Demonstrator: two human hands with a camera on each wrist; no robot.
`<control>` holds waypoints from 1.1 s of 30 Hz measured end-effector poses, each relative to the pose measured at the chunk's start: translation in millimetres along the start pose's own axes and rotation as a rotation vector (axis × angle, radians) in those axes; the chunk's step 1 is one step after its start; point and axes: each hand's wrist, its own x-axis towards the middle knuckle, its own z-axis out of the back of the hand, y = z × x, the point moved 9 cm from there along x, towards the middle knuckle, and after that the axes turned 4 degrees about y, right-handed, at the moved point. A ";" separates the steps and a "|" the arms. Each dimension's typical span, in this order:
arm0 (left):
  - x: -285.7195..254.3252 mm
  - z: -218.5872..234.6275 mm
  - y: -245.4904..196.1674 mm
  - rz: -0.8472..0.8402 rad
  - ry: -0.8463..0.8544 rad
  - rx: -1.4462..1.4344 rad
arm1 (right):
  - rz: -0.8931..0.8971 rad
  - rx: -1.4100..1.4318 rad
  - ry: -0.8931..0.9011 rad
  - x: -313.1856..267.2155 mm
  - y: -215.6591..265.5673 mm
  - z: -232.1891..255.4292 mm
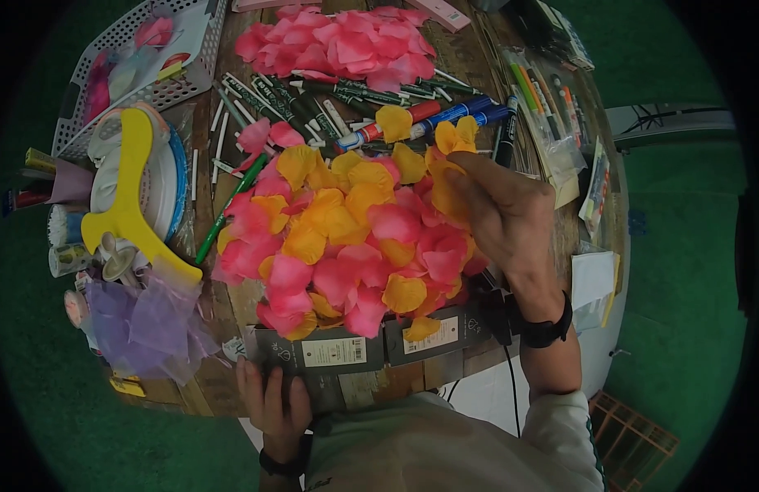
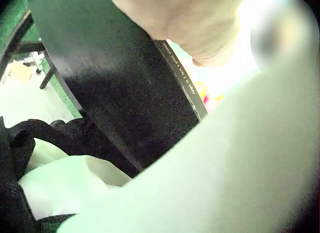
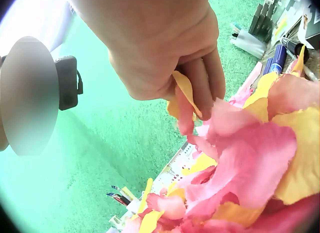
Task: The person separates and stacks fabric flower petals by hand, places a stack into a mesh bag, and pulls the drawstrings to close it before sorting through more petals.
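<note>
Artificial flower petals, pink and yellow, form a loose heap (image 1: 347, 271) in the middle of the table. My right hand (image 1: 511, 213) is at the heap's right side and pinches yellow petals (image 3: 185, 90) between thumb and fingers, just over the pink ones in the right wrist view. My left hand (image 1: 277, 402) rests at the table's front edge, its fingers extended by the corner of a dark printed box (image 1: 334, 351). A second dark box (image 1: 429, 334) lies beside it, partly covered by petals.
Behind the heap lie many green and white markers (image 1: 273, 102), blue markers (image 1: 461, 111) and another pile of pink petals (image 1: 338, 45). On the left stand a white basket (image 1: 203, 45), a yellow three-armed piece (image 1: 133, 180) and purple mesh bags (image 1: 150, 320). Bagged pens (image 1: 548, 98) lie right.
</note>
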 end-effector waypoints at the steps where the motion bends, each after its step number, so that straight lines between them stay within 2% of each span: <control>1: -0.1 -0.2 0.3 0.002 -0.001 0.000 | 0.002 0.000 0.002 -0.7 0.6 0.0; 4: -0.5 0.6 1.1 0.009 -0.007 -0.003 | 0.016 -0.053 0.035 -1.6 5.7 -1.9; 6: -0.4 0.1 2.9 0.041 0.011 -0.010 | -0.024 -0.136 0.203 -1.2 6.1 -15.4; 7: -0.4 0.3 3.1 0.044 0.007 -0.008 | -0.019 -0.134 0.204 -1.2 6.2 -17.4; 9: 0.4 0.6 2.4 0.030 -0.004 -0.033 | 0.018 -0.327 0.189 -0.8 7.4 -21.9; 13: 0.0 -0.1 3.4 0.053 0.010 -0.032 | 0.033 -0.271 0.196 12.6 23.3 -39.7; 15: 1.4 0.9 2.6 0.042 -0.007 -0.045 | 0.286 -0.420 0.067 15.3 43.6 -53.6; 16: 1.6 1.3 2.7 0.049 -0.009 -0.037 | 0.188 -0.377 0.130 15.8 36.2 -63.5; 20: 2.5 3.1 3.5 0.070 -0.025 -0.051 | 0.237 -0.405 0.235 14.2 30.9 -78.2; 23: 3.9 3.9 3.6 0.070 -0.036 -0.067 | 0.296 -0.257 0.152 12.5 36.8 -60.3; 27: 5.3 6.0 1.6 0.038 -0.067 -0.113 | 0.347 -0.231 0.116 8.8 45.1 -48.3; 29: 4.7 7.2 2.6 0.033 -0.079 -0.119 | 0.211 -0.068 0.107 9.7 34.5 -39.3; 30: 4.1 6.8 2.2 0.030 -0.087 -0.126 | 0.211 -0.081 0.105 7.7 39.6 -33.4; 32: 3.8 7.1 0.8 0.032 -0.090 -0.125 | -0.246 0.124 0.140 1.8 14.1 -27.3; 33: 4.3 7.4 0.8 0.035 -0.089 -0.112 | -0.251 0.112 0.131 0.0 14.1 -25.6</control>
